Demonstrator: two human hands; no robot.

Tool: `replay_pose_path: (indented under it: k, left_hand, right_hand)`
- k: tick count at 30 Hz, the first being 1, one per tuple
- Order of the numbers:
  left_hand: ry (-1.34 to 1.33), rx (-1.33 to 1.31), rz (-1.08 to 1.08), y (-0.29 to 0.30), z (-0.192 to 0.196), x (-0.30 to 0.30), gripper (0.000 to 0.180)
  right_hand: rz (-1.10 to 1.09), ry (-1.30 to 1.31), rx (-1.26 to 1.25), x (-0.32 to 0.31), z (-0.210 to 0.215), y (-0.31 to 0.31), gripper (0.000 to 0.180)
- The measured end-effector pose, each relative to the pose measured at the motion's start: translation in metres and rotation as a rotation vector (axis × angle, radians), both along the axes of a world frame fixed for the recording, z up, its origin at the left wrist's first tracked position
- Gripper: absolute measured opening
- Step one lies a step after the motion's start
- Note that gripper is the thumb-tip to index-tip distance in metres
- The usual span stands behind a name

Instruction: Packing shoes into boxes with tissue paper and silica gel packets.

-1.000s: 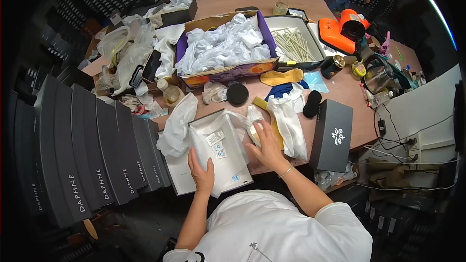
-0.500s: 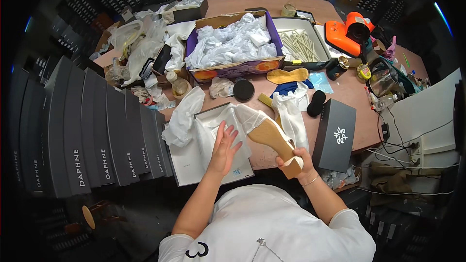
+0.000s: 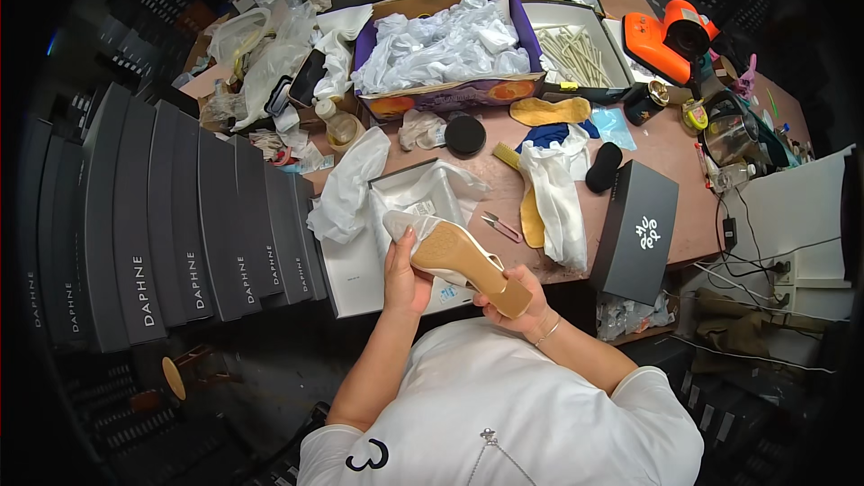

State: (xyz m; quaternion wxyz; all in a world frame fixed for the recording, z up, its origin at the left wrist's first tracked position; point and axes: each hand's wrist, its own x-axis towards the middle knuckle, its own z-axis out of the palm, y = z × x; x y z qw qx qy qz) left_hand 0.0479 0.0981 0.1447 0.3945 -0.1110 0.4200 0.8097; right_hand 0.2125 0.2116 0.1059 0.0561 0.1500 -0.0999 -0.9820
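A white shoe [image 3: 454,256] is held sole up between my hands, its tan outsole and block heel facing me. Thin, see-through wrapping covers its toe end. My left hand [image 3: 407,277] grips the toe, thumb along the edge and fingers underneath. Around the heel end, my right hand [image 3: 529,304] is closed, with some fingers hidden beneath the shoe. Just beyond the shoe lies an open shoebox [image 3: 355,261] with white paper inside. Thread snips [image 3: 501,227] with a pinkish handle rest on the table to the right of that box.
Dark shoeboxes [image 3: 148,234] stand in a row at the left. A closed dark shoebox [image 3: 641,234] lies at the right. Farther back are a purple carton [image 3: 450,94] of crumpled white paper, a box of pale sticks [image 3: 576,54], a round black tin [image 3: 465,136] and an orange device [image 3: 657,49].
My left hand, open and apart before, now holds the shoe's toe. The shoe has shifted left and toward me, uncovering the snips. The whole view has tilted slightly.
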Motion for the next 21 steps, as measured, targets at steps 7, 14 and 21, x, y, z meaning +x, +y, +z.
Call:
replay_pose_path:
  k: [7, 14, 21]
  left_hand:
    - [-0.075, -0.036, 0.012, -0.005, -0.014, -0.006, 0.04]
    - [0.049, -0.099, 0.004, -0.008, 0.002, -0.002, 0.043]
    - [0.178, -0.09, -0.062, -0.012, 0.001, 0.008, 0.07]
  right_hand:
    - [0.014, 0.016, -0.045, -0.008, 0.003, 0.001, 0.047]
    - [0.019, 0.144, -0.016, -0.008, -0.005, 0.0, 0.049]
    - [0.101, 0.112, 1.755, -0.026, 0.059, 0.001, 0.053]
